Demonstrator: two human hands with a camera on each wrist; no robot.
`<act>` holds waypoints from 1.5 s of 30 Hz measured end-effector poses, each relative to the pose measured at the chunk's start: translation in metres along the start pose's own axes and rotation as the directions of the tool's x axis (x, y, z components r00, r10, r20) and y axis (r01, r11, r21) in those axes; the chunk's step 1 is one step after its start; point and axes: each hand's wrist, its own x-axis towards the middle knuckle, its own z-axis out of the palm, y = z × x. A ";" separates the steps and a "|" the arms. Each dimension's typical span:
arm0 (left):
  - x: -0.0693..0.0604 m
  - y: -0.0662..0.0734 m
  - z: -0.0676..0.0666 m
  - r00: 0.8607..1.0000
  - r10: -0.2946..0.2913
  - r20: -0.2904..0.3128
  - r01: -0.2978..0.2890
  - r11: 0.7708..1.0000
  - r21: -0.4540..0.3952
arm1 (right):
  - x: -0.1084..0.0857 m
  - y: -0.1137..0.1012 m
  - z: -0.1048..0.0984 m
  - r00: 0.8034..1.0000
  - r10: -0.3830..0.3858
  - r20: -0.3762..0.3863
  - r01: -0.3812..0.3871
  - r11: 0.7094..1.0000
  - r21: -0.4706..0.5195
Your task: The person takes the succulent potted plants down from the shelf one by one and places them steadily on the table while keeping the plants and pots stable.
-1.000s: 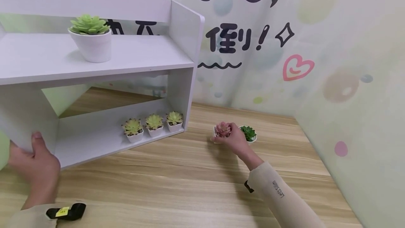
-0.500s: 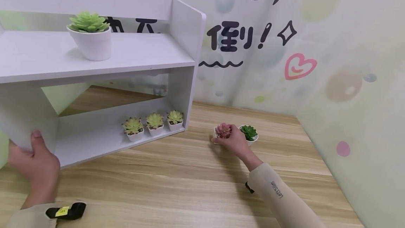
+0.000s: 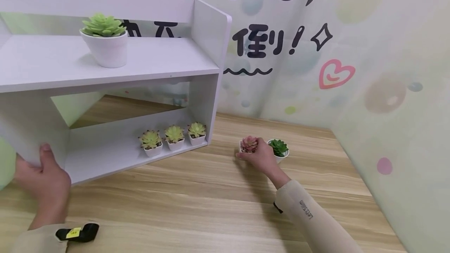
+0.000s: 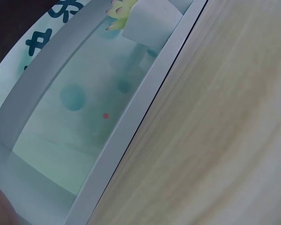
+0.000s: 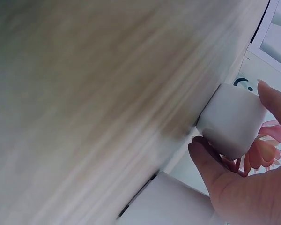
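The left hand (image 3: 47,184) grips the left side panel of the white shelf (image 3: 102,157), thumb on the panel's inner face. At the right, the right hand (image 3: 261,157) holds a small white pot with a pink succulent (image 3: 249,144) between thumb and fingers, on the table. In the right wrist view, thumb and fingers lie on either side of the white pot (image 5: 232,119). Just right of that hand stands a green succulent (image 3: 279,147) in a round white pot. The left wrist view shows the shelf's lower front edge (image 4: 126,126) and little of the hand.
Three small yellow-green succulents (image 3: 174,134) stand in a row at the right of the lower shelf. A larger potted succulent (image 3: 105,42) stands on the upper shelf. Behind the wooden table (image 3: 183,206) hangs a printed wall cloth (image 3: 302,89).
The head view has shifted slightly, so the shelf and plants appear a little further right. Both hands keep their places on the panel and the pot.
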 end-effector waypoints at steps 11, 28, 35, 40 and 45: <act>-0.001 0.001 -0.001 1.000 -0.019 0.023 0.019 0.999 0.039 | 0.003 -0.006 -0.023 0.999 -0.028 0.032 0.029 0.999 -0.026; -0.002 0.001 -0.001 1.000 0.019 0.014 -0.020 0.999 0.033 | -0.013 -0.112 -0.081 0.929 -0.339 0.146 0.318 0.936 0.149; 0.002 -0.003 -0.002 1.000 0.019 0.001 -0.019 0.997 0.075 | -0.026 -0.177 -0.085 0.876 -0.452 0.171 0.393 0.873 0.290; 0.003 -0.003 -0.003 1.000 -0.014 0.002 0.014 0.997 0.079 | -0.030 -0.217 -0.082 0.838 -0.533 0.115 0.477 0.818 0.321; 0.001 -0.005 -0.002 1.000 -0.009 -0.010 0.010 0.995 0.096 | -0.028 -0.243 -0.081 0.823 -0.560 0.098 0.500 0.795 0.345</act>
